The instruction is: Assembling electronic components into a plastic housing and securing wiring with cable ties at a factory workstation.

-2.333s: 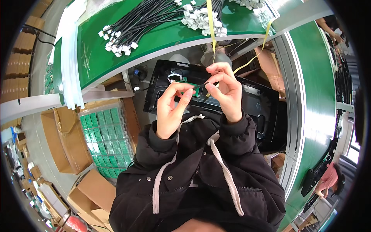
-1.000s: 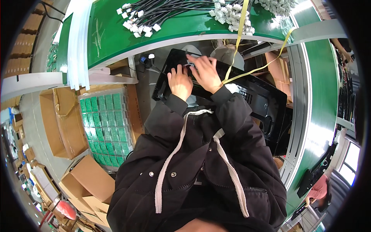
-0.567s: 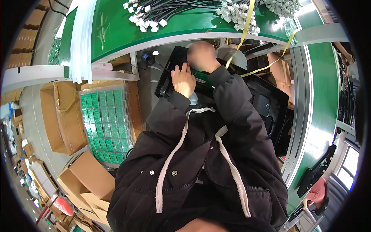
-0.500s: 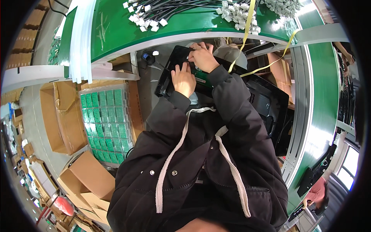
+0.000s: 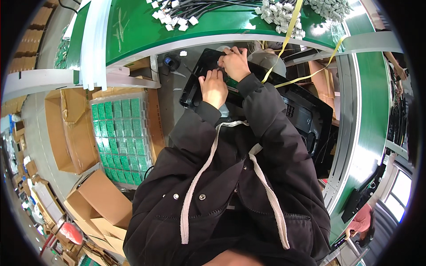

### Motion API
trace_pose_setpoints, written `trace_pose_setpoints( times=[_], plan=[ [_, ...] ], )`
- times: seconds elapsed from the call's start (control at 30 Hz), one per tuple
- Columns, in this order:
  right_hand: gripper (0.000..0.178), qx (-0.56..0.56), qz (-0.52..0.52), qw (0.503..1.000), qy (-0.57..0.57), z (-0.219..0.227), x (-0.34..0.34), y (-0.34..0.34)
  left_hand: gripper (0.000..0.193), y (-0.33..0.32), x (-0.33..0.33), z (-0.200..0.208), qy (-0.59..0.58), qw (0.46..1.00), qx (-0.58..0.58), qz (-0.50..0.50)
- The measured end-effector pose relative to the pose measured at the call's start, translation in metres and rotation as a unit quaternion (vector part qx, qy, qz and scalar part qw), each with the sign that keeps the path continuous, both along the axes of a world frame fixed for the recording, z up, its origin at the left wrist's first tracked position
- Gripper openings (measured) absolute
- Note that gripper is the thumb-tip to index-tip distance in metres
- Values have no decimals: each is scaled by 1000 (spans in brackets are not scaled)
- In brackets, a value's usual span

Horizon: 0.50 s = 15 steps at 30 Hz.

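Observation:
Both hands are inside a black plastic housing (image 5: 188, 95) in front of me, below the edge of the green bench. A green circuit board (image 5: 231, 83) shows partly between the hands. My left hand (image 5: 214, 88) reaches in with fingers bent and close together, their tips against something in the housing. Just beyond it, my right hand (image 5: 235, 64) is curled with its fingers pinched down; a tiny whitish bit shows by the fingertips. What either hand grips is too small and too covered to make out.
Black cables with white connectors (image 5: 177, 20) lie on the green bench (image 5: 142, 31). A yellow strap (image 5: 306, 76) hangs at the right near another black housing (image 5: 304, 117). Trays of green boards (image 5: 120, 137) and cardboard boxes (image 5: 71, 133) stand at the left. A person (image 5: 361, 219) is at the far right.
My left hand's fingers have drawn together and moved slightly right, closer to the right hand. The right hand stays curled at nearly the same spot. The whole view has shifted a little.

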State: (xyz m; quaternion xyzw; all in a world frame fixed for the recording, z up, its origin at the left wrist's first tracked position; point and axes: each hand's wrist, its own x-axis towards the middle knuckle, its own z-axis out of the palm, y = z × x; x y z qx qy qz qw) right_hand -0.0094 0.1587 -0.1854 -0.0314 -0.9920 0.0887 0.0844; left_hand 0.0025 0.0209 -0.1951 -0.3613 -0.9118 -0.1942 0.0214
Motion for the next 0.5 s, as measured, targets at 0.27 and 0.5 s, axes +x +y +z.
trace_pose_setpoints(
  times=[0.27, 0.5],
  plan=[
    [6, 16, 0, 1000, 1, 0, -1, -1, 36, 3, 1, 1, 9, 1000, 13, 17],
    [6, 24, 1, 1000, -2, -2, -1, 0, 36, 4, 0, 2, -6, 1000, 8, 17]
  ],
)
